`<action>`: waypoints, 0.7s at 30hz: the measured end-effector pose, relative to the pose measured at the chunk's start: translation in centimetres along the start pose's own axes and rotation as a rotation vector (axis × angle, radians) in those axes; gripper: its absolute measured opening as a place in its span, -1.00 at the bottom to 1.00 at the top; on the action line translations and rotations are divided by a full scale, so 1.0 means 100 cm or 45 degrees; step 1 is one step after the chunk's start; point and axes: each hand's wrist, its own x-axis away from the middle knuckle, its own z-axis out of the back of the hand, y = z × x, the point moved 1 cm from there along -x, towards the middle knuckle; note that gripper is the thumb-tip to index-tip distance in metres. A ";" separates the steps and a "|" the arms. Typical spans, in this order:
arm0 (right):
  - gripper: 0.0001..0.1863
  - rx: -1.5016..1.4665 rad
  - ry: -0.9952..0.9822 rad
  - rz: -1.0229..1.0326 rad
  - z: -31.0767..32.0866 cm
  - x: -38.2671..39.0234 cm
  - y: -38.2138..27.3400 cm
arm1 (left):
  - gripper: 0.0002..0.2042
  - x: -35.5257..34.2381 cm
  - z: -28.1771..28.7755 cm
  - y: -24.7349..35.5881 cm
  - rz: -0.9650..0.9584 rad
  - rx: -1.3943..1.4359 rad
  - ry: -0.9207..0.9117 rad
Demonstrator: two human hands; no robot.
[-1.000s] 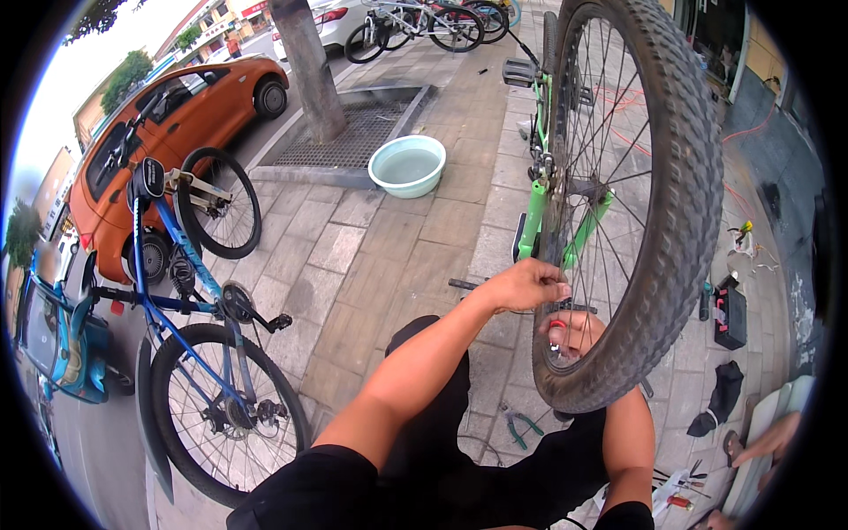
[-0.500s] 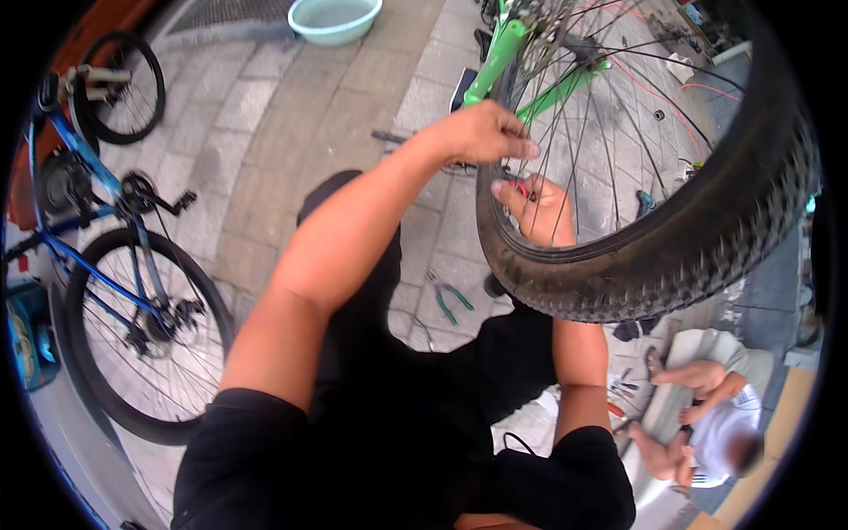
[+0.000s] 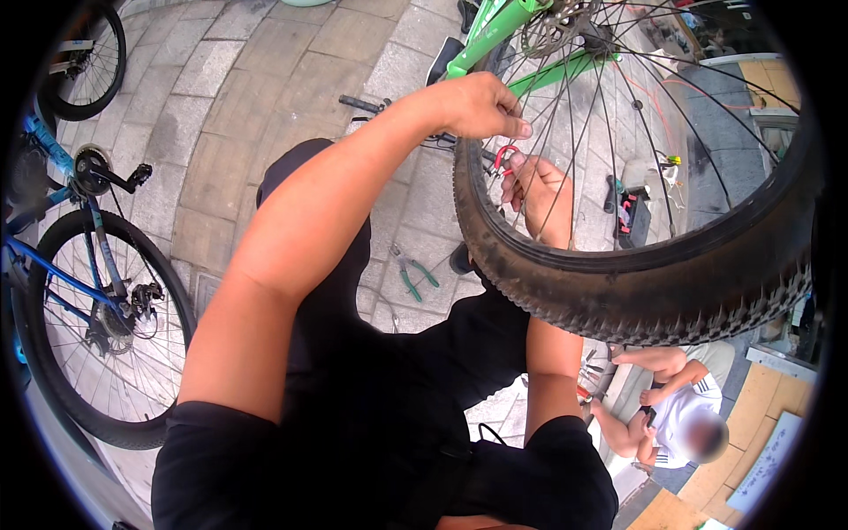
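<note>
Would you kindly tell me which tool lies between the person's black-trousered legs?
The head view shows green-handled pliers there, on the paving.

tyre [image 3: 618, 287]: matt knobbly rubber | fork [image 3: 497, 37]: smooth glossy paint | paving [image 3: 265, 115]: rough matt stone

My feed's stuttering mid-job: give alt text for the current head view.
The right hand holds a small red tool inside a wheel of a green bicycle, the left hand just above. Green-handled pliers lie on the paving below; a blue bicycle is at left, a seated person at lower right.
</note>
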 end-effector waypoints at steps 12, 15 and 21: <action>-0.66 -0.084 0.234 0.143 -0.011 -0.006 -0.001 | -0.42 0.001 0.010 -0.016 -0.062 0.094 -0.157; -0.65 -0.257 0.412 0.135 0.002 -0.016 -0.003 | -0.34 -0.004 0.005 -0.010 0.007 0.093 -0.107; -0.67 0.096 0.385 -0.022 0.007 -0.019 0.019 | -0.24 -0.010 -0.016 -0.020 -0.045 0.087 0.140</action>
